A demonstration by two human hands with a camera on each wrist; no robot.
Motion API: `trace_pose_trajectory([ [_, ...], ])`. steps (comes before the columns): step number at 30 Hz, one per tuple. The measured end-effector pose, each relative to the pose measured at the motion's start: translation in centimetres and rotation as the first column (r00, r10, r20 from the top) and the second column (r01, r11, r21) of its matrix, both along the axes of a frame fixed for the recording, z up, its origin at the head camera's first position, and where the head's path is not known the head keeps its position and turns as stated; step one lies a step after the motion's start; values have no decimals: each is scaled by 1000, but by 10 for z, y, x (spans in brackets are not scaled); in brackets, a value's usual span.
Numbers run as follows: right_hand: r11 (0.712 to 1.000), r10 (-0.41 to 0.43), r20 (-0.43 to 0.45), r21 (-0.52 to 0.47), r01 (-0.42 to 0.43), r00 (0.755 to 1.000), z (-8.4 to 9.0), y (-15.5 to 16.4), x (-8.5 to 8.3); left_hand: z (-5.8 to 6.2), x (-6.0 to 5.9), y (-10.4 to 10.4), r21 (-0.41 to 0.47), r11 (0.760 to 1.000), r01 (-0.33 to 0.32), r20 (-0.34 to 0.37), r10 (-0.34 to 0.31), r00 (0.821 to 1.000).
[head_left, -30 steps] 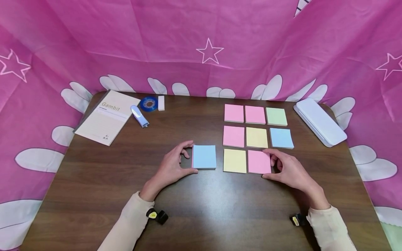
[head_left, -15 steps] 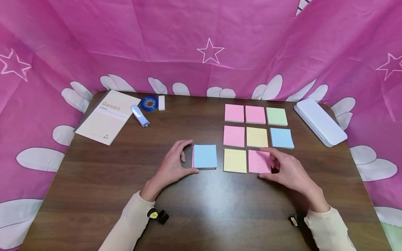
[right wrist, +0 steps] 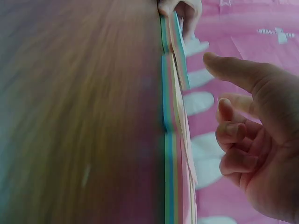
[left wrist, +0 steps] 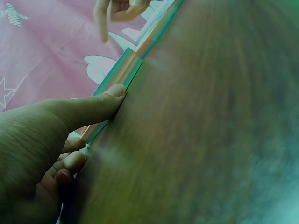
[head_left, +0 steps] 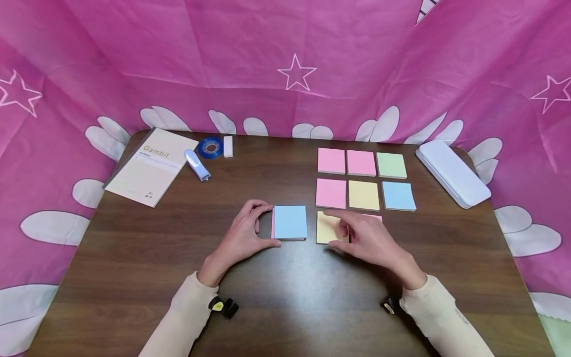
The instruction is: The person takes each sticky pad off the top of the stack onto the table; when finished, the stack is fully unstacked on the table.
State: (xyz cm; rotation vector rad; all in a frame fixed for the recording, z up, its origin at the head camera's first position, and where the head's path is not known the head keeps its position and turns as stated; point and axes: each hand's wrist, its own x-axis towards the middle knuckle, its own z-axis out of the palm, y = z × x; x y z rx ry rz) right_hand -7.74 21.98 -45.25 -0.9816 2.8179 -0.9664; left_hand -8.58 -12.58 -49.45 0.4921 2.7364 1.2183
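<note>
My left hand [head_left: 243, 232] grips a stack of sticky notes [head_left: 290, 222] with a blue top sheet, the thumb at its near edge and the fingers at its far side. A pink strip shows along its left edge; in the left wrist view the stack's side [left wrist: 122, 72] has coloured layers. My right hand [head_left: 372, 239] hovers over the front row, thumb and index finger apart, nothing between them. Beneath it lie a yellow sticky note pad [head_left: 324, 233], partly covered, and a pink pad [head_left: 378, 217], mostly hidden. The right wrist view has these fingers [right wrist: 233, 70] off the layered pads [right wrist: 175, 177].
Behind the right hand, two rows of pads hold pink [head_left: 331, 193], yellow [head_left: 363, 195], blue [head_left: 398, 196] and green [head_left: 391, 165] tops. A white case [head_left: 454, 173] lies right. At the back left are a notebook [head_left: 151, 168], stapler [head_left: 197, 165], blue tape roll [head_left: 210, 148] and white eraser [head_left: 228, 147].
My right hand has left the right side of the pink pad and moved left, now above the yellow and pink pads. The left hand stays at the blue-topped stack.
</note>
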Motion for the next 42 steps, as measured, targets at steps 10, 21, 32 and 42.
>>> trace_pose_trajectory([
  [10, 986, -85, 35, 149, 79, 996, -1, -50, -22, -2, -1, 0, -2, 1000, -2, -7, 2, 1000],
  [21, 959, -58, -9, 276, 58, 998, -8, -70, -30, -2, -1, 0, 5, 1000, 2, -17, -2, 1000],
  [32, 978, -55, 110, 207, 31, 992, 3, -61, -40, -4, 1, 1, -9, 1000, -8, -12, 8, 1000],
  [42, 983, -70, 88, 176, 54, 994, 10, -57, -56, -5, 1, 1, -4, 1000, -5, -22, 5, 1000],
])
